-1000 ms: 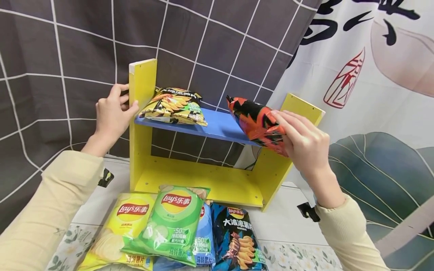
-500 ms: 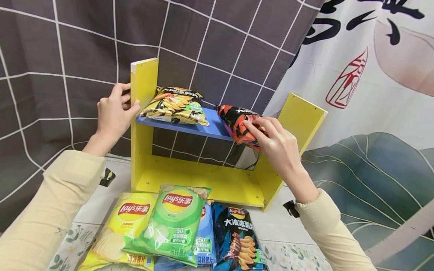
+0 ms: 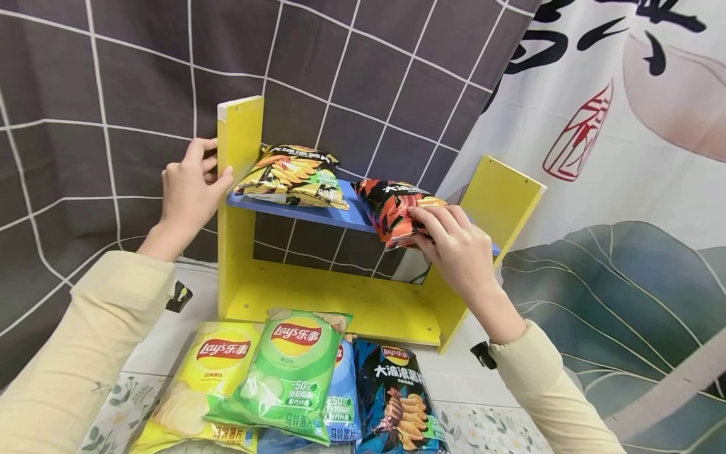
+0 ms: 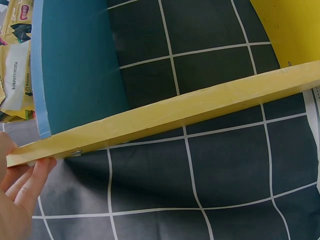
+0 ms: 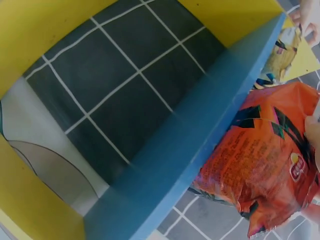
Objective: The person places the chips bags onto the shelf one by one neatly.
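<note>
My left hand [image 3: 190,189] grips the upright yellow side panel [image 3: 241,142] of a small shelf unit, thumb on the near side and fingers behind. In the left wrist view its fingers [image 4: 31,185] curl under the panel's edge. At the right end of the blue shelf board [image 3: 357,214], my right hand [image 3: 454,246] pinches a red and black bag of chips [image 3: 391,211] by its near side. The bag lies over the board, its front end jutting past the edge. A yellow and black bag of chips [image 3: 295,176] lies on the board's left end.
Below the shelf unit lie a yellow chip bag [image 3: 198,384], a green one [image 3: 283,372] overlapping it, a partly covered blue one [image 3: 343,397] and a dark blue one [image 3: 397,397]. The yellow bottom board [image 3: 334,299] is behind them. A dark grid-patterned curtain [image 3: 363,75] hangs behind.
My right hand has moved left and carried the red chip bag from the unit's right side onto the blue board, where it has flattened out. My left hand has stayed on the panel.
</note>
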The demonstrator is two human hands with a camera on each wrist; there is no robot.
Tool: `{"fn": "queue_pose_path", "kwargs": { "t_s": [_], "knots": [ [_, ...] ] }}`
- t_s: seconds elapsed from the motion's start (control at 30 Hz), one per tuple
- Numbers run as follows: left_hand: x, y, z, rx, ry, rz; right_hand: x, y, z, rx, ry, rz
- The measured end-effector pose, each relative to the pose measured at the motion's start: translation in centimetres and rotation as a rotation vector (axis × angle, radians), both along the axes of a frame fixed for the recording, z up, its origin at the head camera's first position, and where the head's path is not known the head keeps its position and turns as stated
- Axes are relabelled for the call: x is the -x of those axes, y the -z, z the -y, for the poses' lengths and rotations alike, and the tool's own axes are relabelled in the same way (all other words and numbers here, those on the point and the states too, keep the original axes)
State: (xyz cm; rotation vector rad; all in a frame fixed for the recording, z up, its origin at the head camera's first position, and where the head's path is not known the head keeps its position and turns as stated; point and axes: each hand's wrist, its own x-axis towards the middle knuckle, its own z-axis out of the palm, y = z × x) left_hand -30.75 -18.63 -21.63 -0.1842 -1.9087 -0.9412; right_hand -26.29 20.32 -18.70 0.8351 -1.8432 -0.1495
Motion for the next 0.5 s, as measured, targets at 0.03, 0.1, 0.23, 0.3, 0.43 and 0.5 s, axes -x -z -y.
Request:
{"fn": "queue_pose_path", "kwargs": {
  "t_s": [0.03,0.1,0.23,0.3,0.43,0.5],
  "knots": [
    [-0.02,0.0,0.01,-0.001,0.0,0.001,0.06,0.1,0.0,-0.011,-0.005,0.008],
    [-0.07,0.0,0.03,-0.002,0.0,0.006,0.18,0.26,0.03,-0.032,-0.017,0.02],
    [-0.16,0.02,0.06,-0.005,0.003,0.019,0.38,0.35,0.21,-0.067,-0.035,0.036],
    [-0.17,0.02,0.06,-0.005,0.003,0.02,0.44,0.32,0.3,-0.078,-0.038,0.045],
    [-0.14,0.01,0.01,-0.003,0.004,0.015,0.59,0.23,0.4,-0.088,-0.035,0.085],
    [-0.12,0.01,-0.03,-0.002,0.005,0.013,0.7,0.21,0.39,-0.094,-0.024,0.115]
  ]
}}
